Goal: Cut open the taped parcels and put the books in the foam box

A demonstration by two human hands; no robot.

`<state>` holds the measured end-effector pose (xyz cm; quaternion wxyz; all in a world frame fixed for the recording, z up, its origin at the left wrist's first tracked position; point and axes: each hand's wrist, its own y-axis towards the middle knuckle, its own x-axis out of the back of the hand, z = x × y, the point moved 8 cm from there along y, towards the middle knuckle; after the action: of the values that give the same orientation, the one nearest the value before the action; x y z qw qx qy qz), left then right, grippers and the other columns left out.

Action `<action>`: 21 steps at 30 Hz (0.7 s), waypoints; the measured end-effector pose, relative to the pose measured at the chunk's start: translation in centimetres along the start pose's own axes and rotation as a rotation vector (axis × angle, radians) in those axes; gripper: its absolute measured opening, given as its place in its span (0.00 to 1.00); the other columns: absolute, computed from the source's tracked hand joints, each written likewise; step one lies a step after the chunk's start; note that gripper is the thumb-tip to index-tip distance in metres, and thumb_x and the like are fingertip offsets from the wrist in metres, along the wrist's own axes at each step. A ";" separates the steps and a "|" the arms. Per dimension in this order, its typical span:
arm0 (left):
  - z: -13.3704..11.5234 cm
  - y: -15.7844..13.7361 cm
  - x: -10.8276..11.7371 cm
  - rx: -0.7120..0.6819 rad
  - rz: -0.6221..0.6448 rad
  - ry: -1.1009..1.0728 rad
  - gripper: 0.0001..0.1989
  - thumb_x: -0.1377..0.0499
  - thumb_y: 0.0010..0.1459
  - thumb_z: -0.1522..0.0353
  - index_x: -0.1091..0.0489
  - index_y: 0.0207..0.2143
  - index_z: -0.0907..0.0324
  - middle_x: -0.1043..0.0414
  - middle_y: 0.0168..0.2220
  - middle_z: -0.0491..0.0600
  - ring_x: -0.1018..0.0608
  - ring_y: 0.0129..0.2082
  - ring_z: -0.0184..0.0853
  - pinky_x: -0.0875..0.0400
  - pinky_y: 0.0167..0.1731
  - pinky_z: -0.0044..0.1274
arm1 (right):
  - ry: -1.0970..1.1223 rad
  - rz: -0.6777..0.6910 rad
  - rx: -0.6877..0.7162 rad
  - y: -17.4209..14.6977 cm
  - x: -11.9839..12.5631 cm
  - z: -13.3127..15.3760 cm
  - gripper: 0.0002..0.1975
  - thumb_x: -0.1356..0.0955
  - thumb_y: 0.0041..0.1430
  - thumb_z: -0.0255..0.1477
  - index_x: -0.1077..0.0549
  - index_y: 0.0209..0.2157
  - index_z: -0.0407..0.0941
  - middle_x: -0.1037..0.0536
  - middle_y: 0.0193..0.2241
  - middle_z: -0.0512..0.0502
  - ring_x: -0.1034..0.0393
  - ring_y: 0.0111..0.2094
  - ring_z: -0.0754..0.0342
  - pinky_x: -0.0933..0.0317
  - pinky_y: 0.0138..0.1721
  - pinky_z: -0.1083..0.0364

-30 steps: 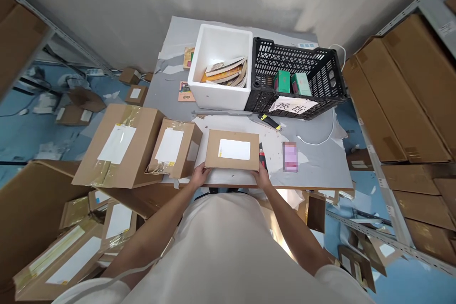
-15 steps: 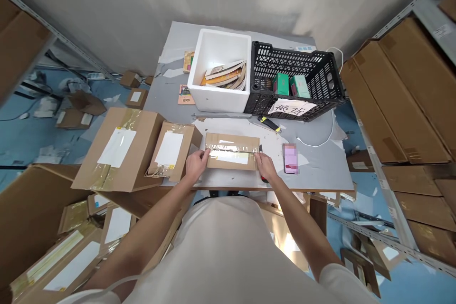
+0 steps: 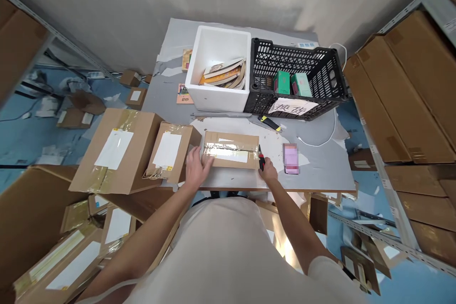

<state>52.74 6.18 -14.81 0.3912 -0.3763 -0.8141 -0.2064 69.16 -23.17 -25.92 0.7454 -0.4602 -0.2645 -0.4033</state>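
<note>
A small cardboard box [image 3: 232, 162] lies flat near the table's front edge, with shiny clear tape across its top and a white label under the tape. My left hand [image 3: 196, 166] is at its left end, fingers apart, the thumb by the box's edge. At the right end, my right hand [image 3: 269, 172] is closed around a red and black utility knife [image 3: 262, 160]. The knife's front end points away from me, beside the box. Left of my left hand stands a taped carton [image 3: 181, 152] with a white label.
A larger labelled carton [image 3: 140, 152] stands farther left. Behind are a white foam bin [image 3: 221, 99] with books and a black crate [image 3: 256, 99] with green boxes. A yellow and black cutter [image 3: 270, 123] and a phone [image 3: 291, 157] lie on the table [image 3: 320, 166].
My right hand has left the box's right end and taken hold of the utility knife beside it. My left hand has loosened, its fingers spreading at the left end.
</note>
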 end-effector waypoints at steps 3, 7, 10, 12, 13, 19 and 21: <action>-2.5 -1.4 -1.1 -0.270 0.060 0.017 0.28 0.46 0.57 0.57 0.40 0.56 0.61 0.43 0.59 0.60 0.43 0.61 0.48 0.48 0.58 0.40 | 0.104 -0.101 0.038 -0.4 3.5 1.0 0.28 0.41 0.57 0.28 0.49 0.59 0.42 0.31 0.49 0.33 0.34 0.49 0.42 0.41 0.47 0.44; -3.6 -2.4 -3.7 -0.423 0.217 0.019 0.22 0.50 0.60 0.62 0.38 0.56 0.58 0.39 0.59 0.58 0.43 0.62 0.46 0.51 0.59 0.40 | 0.206 -0.189 0.420 -2.5 9.3 8.1 0.29 0.44 0.60 0.28 0.53 0.63 0.45 0.38 0.58 0.40 0.41 0.56 0.45 0.45 0.54 0.47; -3.2 -2.4 -4.4 -0.421 0.196 0.030 0.21 0.51 0.61 0.63 0.38 0.56 0.59 0.39 0.58 0.58 0.42 0.62 0.45 0.50 0.59 0.40 | 0.015 0.125 0.787 -4.7 8.3 15.7 0.29 0.41 0.61 0.28 0.49 0.63 0.52 0.35 0.57 0.48 0.40 0.55 0.47 0.44 0.53 0.49; -3.0 -2.4 -4.5 -0.426 0.180 0.024 0.21 0.50 0.61 0.63 0.38 0.56 0.58 0.39 0.58 0.58 0.42 0.62 0.45 0.49 0.58 0.39 | -0.132 0.276 0.907 -5.6 6.7 18.9 0.27 0.40 0.61 0.27 0.44 0.61 0.56 0.29 0.51 0.50 0.36 0.51 0.48 0.42 0.50 0.52; -2.9 -2.4 -4.6 -0.429 0.174 0.023 0.21 0.50 0.61 0.63 0.38 0.55 0.58 0.39 0.58 0.58 0.42 0.62 0.44 0.49 0.58 0.39 | -0.194 0.312 0.941 -5.7 5.9 20.0 0.27 0.40 0.60 0.26 0.42 0.60 0.57 0.28 0.48 0.50 0.34 0.49 0.49 0.42 0.48 0.52; -2.8 -2.5 -4.7 -0.465 0.154 0.045 0.21 0.51 0.61 0.63 0.37 0.55 0.59 0.39 0.58 0.58 0.40 0.61 0.44 0.48 0.57 0.37 | -0.423 0.296 1.049 -5.0 3.4 22.0 0.29 0.40 0.60 0.22 0.41 0.59 0.62 0.27 0.45 0.49 0.31 0.44 0.50 0.42 0.43 0.55; -2.8 -2.4 -4.7 -0.467 0.143 0.036 0.21 0.51 0.61 0.63 0.37 0.55 0.59 0.38 0.58 0.58 0.40 0.61 0.44 0.47 0.57 0.38 | -0.470 0.269 1.048 -5.0 3.3 22.4 0.29 0.40 0.60 0.20 0.41 0.59 0.61 0.27 0.46 0.48 0.31 0.44 0.50 0.42 0.42 0.55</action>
<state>54.09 0.78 -16.93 0.3215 -0.5094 -0.7086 -0.3675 66.18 -5.47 -11.28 0.8395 -0.1369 -0.5258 -0.0079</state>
